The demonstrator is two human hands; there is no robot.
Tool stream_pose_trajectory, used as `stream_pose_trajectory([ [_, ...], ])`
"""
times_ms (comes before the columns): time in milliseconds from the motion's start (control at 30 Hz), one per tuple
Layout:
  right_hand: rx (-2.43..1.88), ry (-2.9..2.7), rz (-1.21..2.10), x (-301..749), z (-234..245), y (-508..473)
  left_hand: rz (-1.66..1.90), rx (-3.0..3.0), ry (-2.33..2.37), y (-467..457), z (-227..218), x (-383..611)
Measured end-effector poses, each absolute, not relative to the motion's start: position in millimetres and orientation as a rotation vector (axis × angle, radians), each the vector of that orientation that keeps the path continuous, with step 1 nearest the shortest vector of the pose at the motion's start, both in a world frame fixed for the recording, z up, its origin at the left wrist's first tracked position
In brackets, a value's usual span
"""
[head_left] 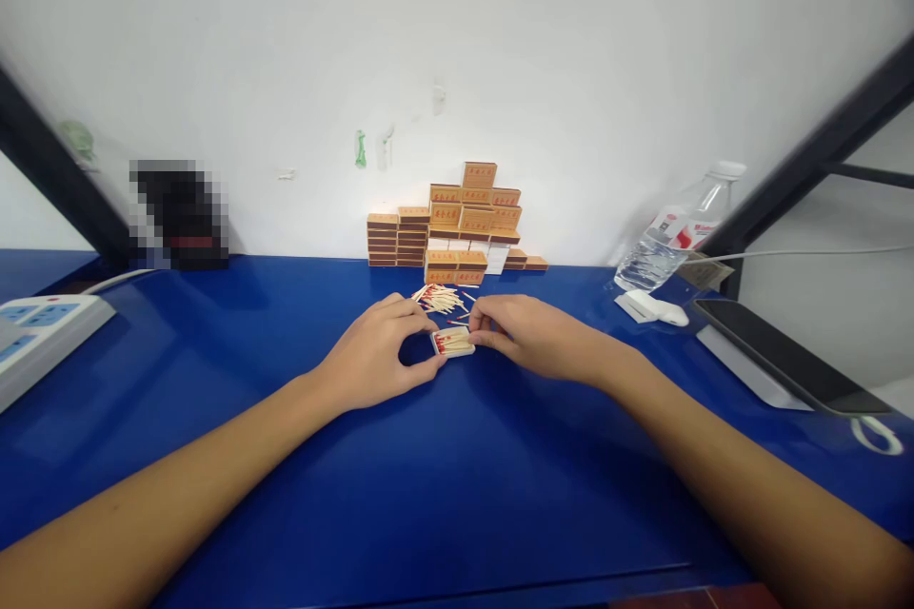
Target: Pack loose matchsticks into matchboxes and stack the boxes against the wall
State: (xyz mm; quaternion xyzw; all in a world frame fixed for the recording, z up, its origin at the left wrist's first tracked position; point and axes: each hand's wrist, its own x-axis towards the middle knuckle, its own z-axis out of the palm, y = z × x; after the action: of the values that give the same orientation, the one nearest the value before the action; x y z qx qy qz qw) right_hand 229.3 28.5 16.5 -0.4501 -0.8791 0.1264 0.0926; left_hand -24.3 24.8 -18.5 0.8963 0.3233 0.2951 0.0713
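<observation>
Reaching in from the near edge of the blue table (457, 495), both bare forearms meet at the middle of the surface. The left hand (375, 357) lies with its fingers curled, thumb and fingertips pinching the left end of a matchbox tray (454, 342). The right hand (528, 333) closes its thumb and forefinger on the tray's right end, so both hands grip it together. The tray rests flat on the table between the two hands, open on top, with red-tipped matches lying side by side inside it. Just behind the tray, a loose heap of matches (441, 299) is scattered on the blue surface; whether any fingertip touches it I cannot tell. To the left, well apart from the hands, a white power strip (39, 333) sits at the table's edge. To the right lie a small white adapter (653, 306) and, nearer the edge, a dark phone (782, 354). Farther back, brown matchboxes (457, 224) are stacked in uneven columns against the white wall (500, 38), and a clear water bottle (678, 233) leans tilted at the right
</observation>
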Motion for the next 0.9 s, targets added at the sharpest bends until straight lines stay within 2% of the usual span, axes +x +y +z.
stream_pose_trajectory([
  [567, -1.126, -2.721, 0.042, 220.4, 12.2, 23.3, 0.885, 2.709, 0.960, 24.5, -18.3, -23.8],
  [767, -1.309, -2.570, -0.037, 232.0, 14.4, 36.0, 0.928, 2.691, 0.924, 22.4, -17.5, -24.4],
  [900, -1.537, -2.438, 0.220, 246.6, 7.2, 51.1, 0.958, 2.667, 0.863, 19.2, -15.0, -22.1],
])
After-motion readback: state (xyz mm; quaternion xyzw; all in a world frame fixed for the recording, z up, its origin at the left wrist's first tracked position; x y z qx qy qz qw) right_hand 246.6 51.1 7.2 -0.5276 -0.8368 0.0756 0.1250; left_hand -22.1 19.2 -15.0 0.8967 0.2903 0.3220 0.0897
